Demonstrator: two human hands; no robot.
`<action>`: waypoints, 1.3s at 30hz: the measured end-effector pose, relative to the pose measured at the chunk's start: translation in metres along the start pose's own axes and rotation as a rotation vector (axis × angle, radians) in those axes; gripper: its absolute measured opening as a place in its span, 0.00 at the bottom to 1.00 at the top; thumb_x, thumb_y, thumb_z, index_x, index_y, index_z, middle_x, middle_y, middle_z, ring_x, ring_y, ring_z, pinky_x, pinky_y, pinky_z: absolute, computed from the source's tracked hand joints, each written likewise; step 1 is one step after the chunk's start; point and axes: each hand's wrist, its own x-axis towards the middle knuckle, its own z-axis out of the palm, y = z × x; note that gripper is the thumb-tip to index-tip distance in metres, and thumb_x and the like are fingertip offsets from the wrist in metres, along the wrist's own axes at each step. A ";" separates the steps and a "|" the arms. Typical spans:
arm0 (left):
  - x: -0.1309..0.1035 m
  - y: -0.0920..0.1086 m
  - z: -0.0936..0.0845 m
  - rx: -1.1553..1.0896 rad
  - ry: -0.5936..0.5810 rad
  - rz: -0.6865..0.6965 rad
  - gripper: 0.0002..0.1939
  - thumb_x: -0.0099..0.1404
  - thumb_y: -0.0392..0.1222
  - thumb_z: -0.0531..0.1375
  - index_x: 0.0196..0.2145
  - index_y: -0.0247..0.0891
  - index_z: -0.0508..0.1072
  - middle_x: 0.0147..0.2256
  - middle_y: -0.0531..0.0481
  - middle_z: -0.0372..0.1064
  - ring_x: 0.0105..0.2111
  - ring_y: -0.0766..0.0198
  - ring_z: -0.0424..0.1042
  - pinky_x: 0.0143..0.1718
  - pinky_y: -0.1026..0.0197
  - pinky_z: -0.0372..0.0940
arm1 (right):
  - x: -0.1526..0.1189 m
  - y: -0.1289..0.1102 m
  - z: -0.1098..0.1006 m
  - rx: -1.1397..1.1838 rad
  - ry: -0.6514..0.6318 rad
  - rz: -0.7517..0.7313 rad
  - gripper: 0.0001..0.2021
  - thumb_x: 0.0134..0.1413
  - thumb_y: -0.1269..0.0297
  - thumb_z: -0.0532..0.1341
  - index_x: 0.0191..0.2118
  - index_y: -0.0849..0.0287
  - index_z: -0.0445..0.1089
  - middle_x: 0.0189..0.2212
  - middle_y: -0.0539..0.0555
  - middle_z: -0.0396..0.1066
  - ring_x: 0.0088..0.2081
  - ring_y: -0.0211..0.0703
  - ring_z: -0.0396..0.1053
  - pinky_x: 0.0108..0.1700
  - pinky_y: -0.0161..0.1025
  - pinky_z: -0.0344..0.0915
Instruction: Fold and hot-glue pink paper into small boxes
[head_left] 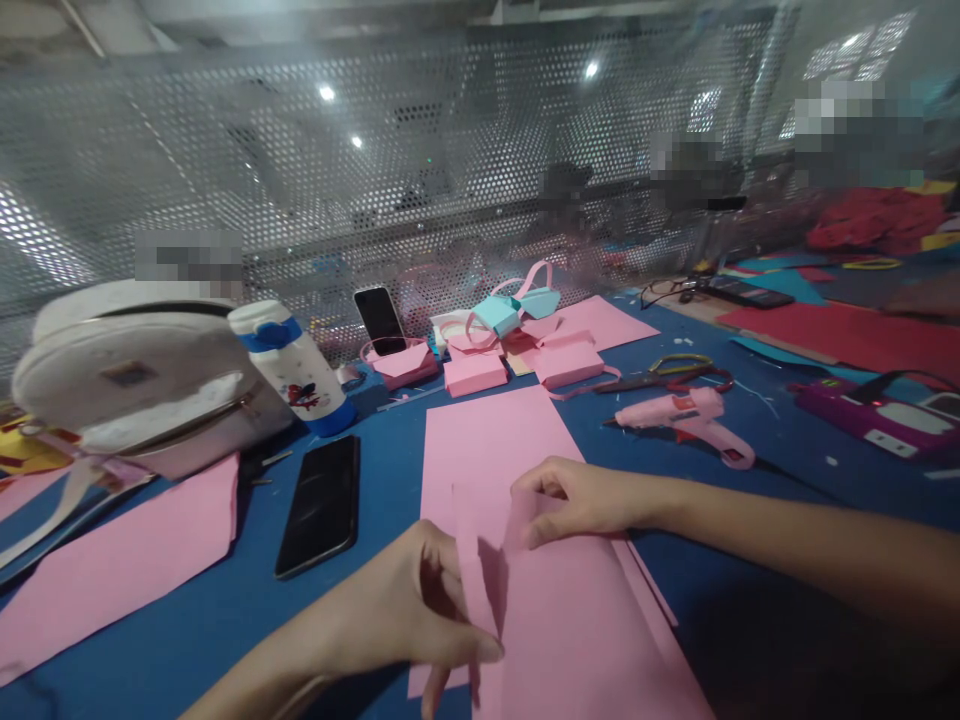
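Note:
A large pink paper sheet (585, 620) lies in front of me, its upper left corner lifted and curled. My right hand (566, 500) pinches that corner between thumb and fingers. My left hand (431, 600) grips a narrow pink paper strip (471, 560) that stands up along the sheet's left edge. Whether the strip is a folded part of the sheet or a separate piece, I cannot tell. Beneath both hands is another flat pink sheet (487, 430). A black phone (321, 505) rests to the left of my left hand.
Right of my hands lie a pink glue gun (686, 415), scissors (660, 375) and a purple power strip (870, 415). Small pink paper boxes (476, 375) and a teal one (496, 314) stand behind. A bottle (292, 370) and white backpack (150, 380) are left, before a perforated metal screen (450, 130).

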 end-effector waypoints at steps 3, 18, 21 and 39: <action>-0.001 0.000 0.000 -0.007 0.013 -0.003 0.12 0.52 0.37 0.66 0.15 0.35 0.71 0.13 0.56 0.67 0.11 0.73 0.64 0.15 0.71 0.52 | 0.000 0.000 0.000 0.000 -0.005 -0.001 0.17 0.46 0.55 0.72 0.34 0.64 0.74 0.30 0.50 0.72 0.30 0.37 0.68 0.33 0.31 0.64; 0.004 -0.009 0.003 -0.087 0.000 -0.084 0.14 0.48 0.42 0.69 0.16 0.35 0.70 0.12 0.57 0.63 0.09 0.71 0.63 0.11 0.69 0.45 | 0.002 0.002 -0.002 -0.045 0.008 -0.040 0.17 0.47 0.54 0.71 0.35 0.64 0.75 0.31 0.50 0.73 0.32 0.39 0.69 0.35 0.32 0.64; 0.002 -0.006 0.002 -0.009 0.003 -0.066 0.15 0.50 0.40 0.66 0.13 0.35 0.66 0.10 0.57 0.60 0.09 0.72 0.62 0.12 0.69 0.43 | 0.001 0.002 -0.002 -0.013 -0.002 -0.022 0.16 0.47 0.55 0.72 0.35 0.64 0.75 0.31 0.50 0.73 0.32 0.38 0.69 0.34 0.32 0.65; -0.004 -0.001 -0.001 -0.103 0.062 -0.112 0.20 0.41 0.45 0.74 0.13 0.35 0.66 0.11 0.57 0.62 0.09 0.71 0.63 0.09 0.72 0.51 | 0.001 -0.002 -0.003 0.082 0.043 -0.042 0.20 0.46 0.51 0.72 0.37 0.64 0.74 0.31 0.49 0.73 0.30 0.37 0.70 0.33 0.31 0.66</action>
